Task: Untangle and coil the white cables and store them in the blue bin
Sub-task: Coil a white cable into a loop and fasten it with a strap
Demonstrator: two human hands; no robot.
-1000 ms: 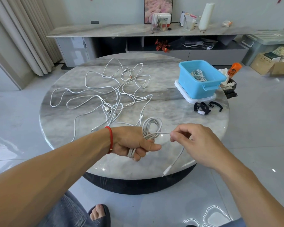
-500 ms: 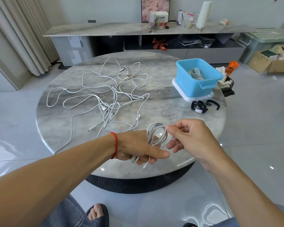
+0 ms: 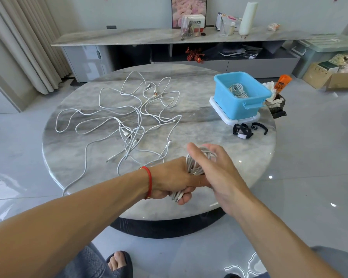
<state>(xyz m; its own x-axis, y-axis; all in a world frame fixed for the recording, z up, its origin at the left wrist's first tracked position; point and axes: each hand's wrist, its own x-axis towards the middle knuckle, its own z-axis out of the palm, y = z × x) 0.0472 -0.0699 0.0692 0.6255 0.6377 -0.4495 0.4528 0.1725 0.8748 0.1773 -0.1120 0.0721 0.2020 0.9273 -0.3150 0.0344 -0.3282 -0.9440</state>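
A person sits at a round marble table [image 3: 239, 153], seen from a camera on their head. The left hand [image 3: 169, 183], with a red string bracelet [image 3: 149, 182] at the wrist, has its fingers curled tightly round a coiled white cable [image 3: 195, 163]; the loops stand up out of the fist and a connector end pokes out beneath the fingers. The right hand [image 3: 215, 167] lies over the top of the coil with fingers spread and fairly straight, touching or just over the loops; whether it pinches any strand cannot be told, since the palm side is hidden.

The step in hand looks like finishing one coil, with nearly all of this cable gathered. On the far right of the table stands the blue bin [image 3: 231, 101], resting on a white lid or tray [image 3: 225, 118], with one coiled cable already inside. A loose tangle of white cables [image 3: 137, 121] sprawls across the left and middle of the table, well apart from the bin.

The likely next move is to tuck the loose end so the loops hold, then carry the coil forward and to the right into the bin without letting it spring open
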